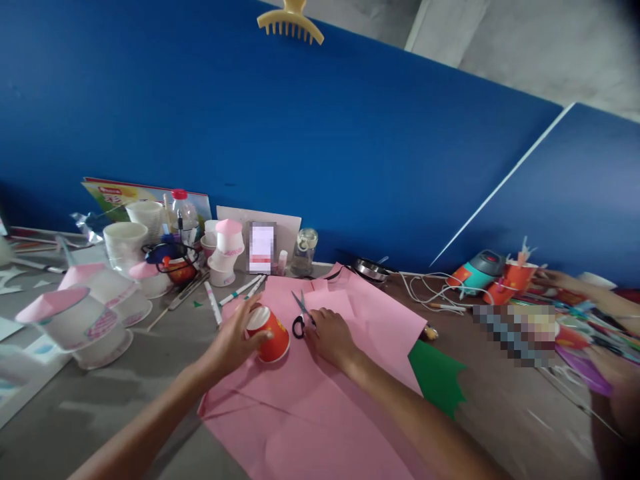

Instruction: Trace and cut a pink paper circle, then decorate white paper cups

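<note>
My left hand [237, 340] curls around a red paper cup [273, 340], its thumb on the near side. The cup stands tilted and upside down, with its white base upward, over large sheets of pink paper [320, 420]. To the right, my right hand [330, 337] has its fingers closed over one handle loop of a pair of black-handled scissors [299, 325]. The blades are slightly apart and point away from me, above a smaller pink piece [337, 303]. My right fingertips are partly hidden by the hand itself.
White paper-cup models with pink cone tops [100, 320] stand at left. Markers [213, 303], a phone [263, 247] and a glass jar [304, 250] lie beyond the paper. Green paper [437, 377], white cables [425, 293] and another person's arm [590, 290] are at right.
</note>
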Demonstrator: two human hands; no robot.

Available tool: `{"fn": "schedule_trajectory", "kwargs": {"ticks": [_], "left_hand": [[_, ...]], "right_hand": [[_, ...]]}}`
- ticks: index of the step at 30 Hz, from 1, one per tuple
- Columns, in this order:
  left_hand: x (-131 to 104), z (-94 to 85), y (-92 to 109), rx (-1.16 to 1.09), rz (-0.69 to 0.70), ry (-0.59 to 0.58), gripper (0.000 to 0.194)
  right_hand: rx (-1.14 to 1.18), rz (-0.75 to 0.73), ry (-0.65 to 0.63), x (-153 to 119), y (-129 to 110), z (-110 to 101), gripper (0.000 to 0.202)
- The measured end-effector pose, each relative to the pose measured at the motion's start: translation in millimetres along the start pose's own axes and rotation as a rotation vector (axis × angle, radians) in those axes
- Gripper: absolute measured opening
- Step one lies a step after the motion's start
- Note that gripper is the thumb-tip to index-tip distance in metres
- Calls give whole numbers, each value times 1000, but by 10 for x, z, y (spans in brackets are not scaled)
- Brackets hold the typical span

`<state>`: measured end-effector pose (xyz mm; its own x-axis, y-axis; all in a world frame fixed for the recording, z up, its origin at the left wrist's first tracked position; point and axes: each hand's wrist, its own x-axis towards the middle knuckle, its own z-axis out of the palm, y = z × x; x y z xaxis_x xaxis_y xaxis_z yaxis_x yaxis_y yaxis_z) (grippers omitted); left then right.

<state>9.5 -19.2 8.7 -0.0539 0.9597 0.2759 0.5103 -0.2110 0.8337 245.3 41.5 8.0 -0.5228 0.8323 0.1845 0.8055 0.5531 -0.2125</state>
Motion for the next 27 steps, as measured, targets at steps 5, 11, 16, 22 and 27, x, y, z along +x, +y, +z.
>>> {"fn": "schedule_trajectory", "kwargs": {"ticks": [5, 11, 16, 22, 27], "left_hand": [[-68, 208, 48, 20, 11, -90, 74], [-181, 358, 78, -88, -90, -246, 82], [-200, 290, 159, -196, -85, -365, 68], [-230, 249, 240, -159, -77, -390, 67], [-233, 258, 239, -158, -88, -384, 71]], "right_hand": [[-79, 68, -2, 56, -176, 70, 18], [-48, 164, 23, 46, -172, 176, 19], [20, 170, -21, 146, -130, 182, 23], [157, 188, -57, 223, -49, 157, 38], [324, 224, -16, 200, 70, 133, 29]]}}
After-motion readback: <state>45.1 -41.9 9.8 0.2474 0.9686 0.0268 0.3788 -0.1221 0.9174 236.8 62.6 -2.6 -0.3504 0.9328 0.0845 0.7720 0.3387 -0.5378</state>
